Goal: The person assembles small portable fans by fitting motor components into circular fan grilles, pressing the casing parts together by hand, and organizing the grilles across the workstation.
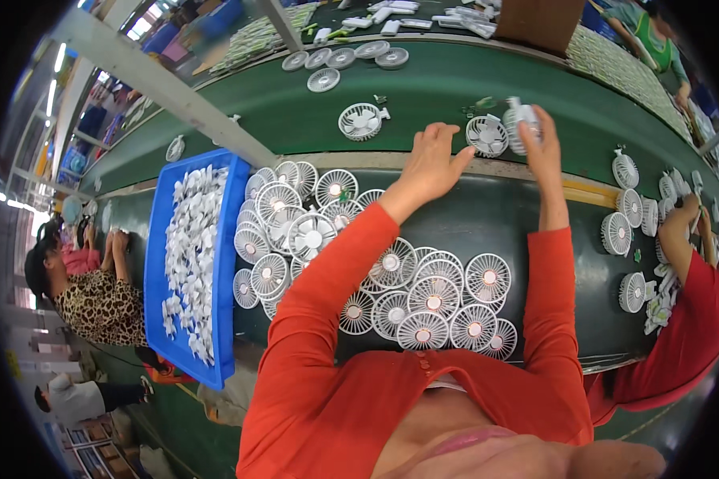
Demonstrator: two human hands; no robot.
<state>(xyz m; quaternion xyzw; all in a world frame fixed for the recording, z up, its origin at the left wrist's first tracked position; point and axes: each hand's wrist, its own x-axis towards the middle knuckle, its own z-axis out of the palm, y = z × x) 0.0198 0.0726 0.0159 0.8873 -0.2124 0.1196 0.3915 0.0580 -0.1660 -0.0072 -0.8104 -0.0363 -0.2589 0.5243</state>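
One ribbed white plastic fan (515,128) apparently clamped in right fingers (546,128); left fingers (438,135) apart beside round slotted cage (486,137).

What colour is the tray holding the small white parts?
The tray is blue, seen in the head view.

Arms (321,279) outstretched, hands (430,164) apart

Tube lights (51,97) glare at far left; the middle is bright, and straight edges bend toward blackened corners.
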